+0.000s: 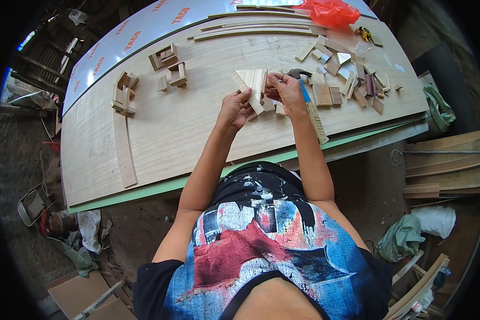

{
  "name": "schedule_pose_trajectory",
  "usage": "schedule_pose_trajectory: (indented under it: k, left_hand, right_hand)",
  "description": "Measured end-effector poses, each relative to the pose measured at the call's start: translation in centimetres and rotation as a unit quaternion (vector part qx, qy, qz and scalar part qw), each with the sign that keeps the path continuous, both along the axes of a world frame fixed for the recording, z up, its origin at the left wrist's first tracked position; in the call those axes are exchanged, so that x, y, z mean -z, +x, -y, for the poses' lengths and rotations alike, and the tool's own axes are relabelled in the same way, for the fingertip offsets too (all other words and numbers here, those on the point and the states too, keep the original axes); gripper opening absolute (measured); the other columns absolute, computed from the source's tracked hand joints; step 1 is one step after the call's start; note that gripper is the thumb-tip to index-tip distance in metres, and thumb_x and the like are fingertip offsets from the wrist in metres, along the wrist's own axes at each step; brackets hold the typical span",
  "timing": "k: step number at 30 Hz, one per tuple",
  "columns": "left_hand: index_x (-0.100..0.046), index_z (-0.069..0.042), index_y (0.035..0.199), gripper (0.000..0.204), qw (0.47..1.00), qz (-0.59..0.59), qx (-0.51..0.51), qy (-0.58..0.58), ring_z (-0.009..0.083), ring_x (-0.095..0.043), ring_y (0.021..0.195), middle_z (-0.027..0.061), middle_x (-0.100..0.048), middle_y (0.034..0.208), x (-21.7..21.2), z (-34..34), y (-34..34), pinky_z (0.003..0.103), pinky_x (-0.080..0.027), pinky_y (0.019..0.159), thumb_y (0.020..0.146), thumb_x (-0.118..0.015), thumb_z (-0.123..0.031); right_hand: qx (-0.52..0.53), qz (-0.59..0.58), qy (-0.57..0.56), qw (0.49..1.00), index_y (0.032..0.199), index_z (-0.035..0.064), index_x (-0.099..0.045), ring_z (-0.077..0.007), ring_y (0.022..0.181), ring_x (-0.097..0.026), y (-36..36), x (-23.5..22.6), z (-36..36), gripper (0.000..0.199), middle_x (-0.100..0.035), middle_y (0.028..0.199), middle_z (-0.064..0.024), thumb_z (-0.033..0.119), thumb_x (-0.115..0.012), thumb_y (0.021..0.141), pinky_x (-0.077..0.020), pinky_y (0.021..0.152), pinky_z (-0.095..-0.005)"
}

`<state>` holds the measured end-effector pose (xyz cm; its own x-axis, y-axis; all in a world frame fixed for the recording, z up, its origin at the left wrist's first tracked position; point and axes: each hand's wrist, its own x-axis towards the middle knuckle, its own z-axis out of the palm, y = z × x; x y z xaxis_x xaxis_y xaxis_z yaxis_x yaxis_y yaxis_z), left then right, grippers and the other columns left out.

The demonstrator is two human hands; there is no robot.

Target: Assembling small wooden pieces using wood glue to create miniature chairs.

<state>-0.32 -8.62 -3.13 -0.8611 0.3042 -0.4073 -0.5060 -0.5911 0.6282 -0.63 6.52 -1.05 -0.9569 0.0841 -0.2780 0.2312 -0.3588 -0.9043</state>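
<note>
A pale triangular wood piece [253, 81] is held above the plywood board [186, 122], pinched between both hands. The left hand [234, 109] is curled on its lower edge; the right hand [287, 92] is closed, seemingly thumb-first, on its right side. A hammer [312, 114] lies just beside the right wrist.

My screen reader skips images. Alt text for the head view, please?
Both hands, left hand and right hand, hold a triangular wooden piece over a plywood sheet strewn with wood offcuts; a hammer lies beside the right hand.
</note>
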Motion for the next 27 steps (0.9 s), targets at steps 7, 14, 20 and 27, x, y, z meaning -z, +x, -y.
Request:
schedule_pose_trajectory:
  k: [7, 14, 20, 27]
  left_hand:
    - [-0.043, 0.005, 0.106, 0.031, 1.0, 0.01, 0.008, 0.018, 0.026, -0.061, 0.078, 0.017, -0.058, 0.091, -0.27, 0.06, -0.01, 0.037, -0.052, 0.071, 0.084, -0.052, -0.014]
    - [-0.043, 0.005, 0.107, 0.031, 1.0, -0.008, 0.016, 0.013, 0.0255, -0.061, 0.079, 0.0158, -0.058, 0.092, -0.13, 0.05, 0.1, 0.037, -0.052, 0.072, 0.084, -0.052, -0.015]
    - [-0.044, 0.004, 0.106, 0.03, 1.0, -0.013, 0.021, 0.004, 0.0247, -0.061, 0.079, 0.0148, -0.058, 0.091, -0.34, -0.03, 0.26, 0.038, -0.052, 0.072, 0.083, -0.053, -0.013]
    - [-0.044, 0.003, 0.106, 0.029, 1.0, -0.017, -0.016, 0.002, 0.022, -0.061, 0.077, 0.0135, -0.058, 0.09, -0.55, -0.24, 0.35, 0.036, -0.052, 0.07, 0.083, -0.054, -0.012]
  right_hand:
    - [0.02, -0.026, 0.02, 0.999, 0.102, -0.0028, -0.051, -0.0132, 0.062, -0.061, -0.47, 0.53, -0.63, 0.036, -0.061, 0.076, -0.0083, 0.014, -0.066, 0.075, -0.0494, 0.053, -0.0217]
    - [0.004, -0.046, 0.041, 0.998, 0.107, -0.0024, -0.048, -0.0127, 0.067, -0.061, -0.6, 0.86, -0.44, 0.038, -0.062, 0.08, -0.0077, 0.011, -0.065, 0.075, -0.0499, 0.059, -0.0232]
    - [0.001, -0.059, 0.028, 0.998, 0.107, -0.0035, -0.047, -0.0128, 0.065, -0.061, -0.63, 0.86, -0.52, 0.038, -0.061, 0.078, -0.008, 0.009, -0.064, 0.075, -0.0503, 0.059, -0.0237]
    - [0.065, -0.072, 0.14, 0.985, 0.103, -0.0025, -0.053, -0.0133, 0.062, -0.061, -0.64, 0.76, 0.03, 0.028, -0.062, 0.075, -0.0079, 0.004, -0.058, 0.076, -0.0493, 0.055, -0.0233]
